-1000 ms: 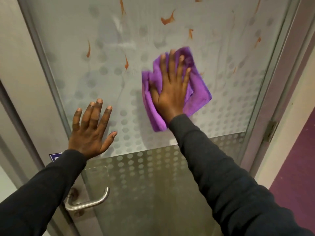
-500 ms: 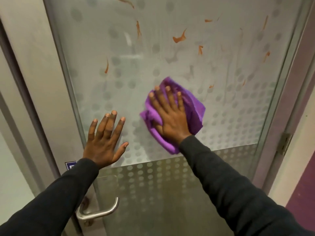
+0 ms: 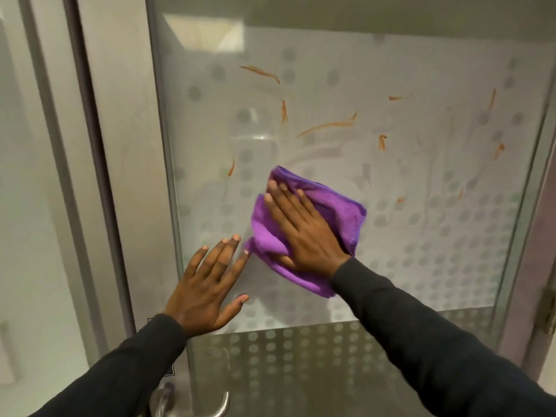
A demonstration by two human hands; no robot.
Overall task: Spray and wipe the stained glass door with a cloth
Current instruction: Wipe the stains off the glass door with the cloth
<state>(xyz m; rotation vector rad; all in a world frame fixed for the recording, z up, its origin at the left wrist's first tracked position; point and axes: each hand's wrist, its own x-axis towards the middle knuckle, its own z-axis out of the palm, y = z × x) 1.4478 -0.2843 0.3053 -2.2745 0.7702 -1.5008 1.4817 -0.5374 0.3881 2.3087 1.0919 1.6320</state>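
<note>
The frosted glass door (image 3: pixel 421 236) with a grey dot pattern fills the view. Several orange streaks (image 3: pixel 328 126) mark its upper half. My right hand (image 3: pixel 304 233) lies flat on a crumpled purple cloth (image 3: pixel 346 212) and presses it against the glass just below the streaks. My left hand (image 3: pixel 207 284) rests flat on the glass with fingers spread, lower and to the left; its fingertips almost touch the cloth's left corner. No spray bottle is in view.
A metal lever handle (image 3: pixel 216 406) sits at the bottom edge under my left arm. The grey door frame (image 3: pixel 99 176) stands to the left, a hinge (image 3: pixel 546 308) and purple-grey jamb to the right.
My right hand has swept the cloth down and to the left across the glass, towards my left hand. The view has tilted up and shifted, showing more streaks above.
</note>
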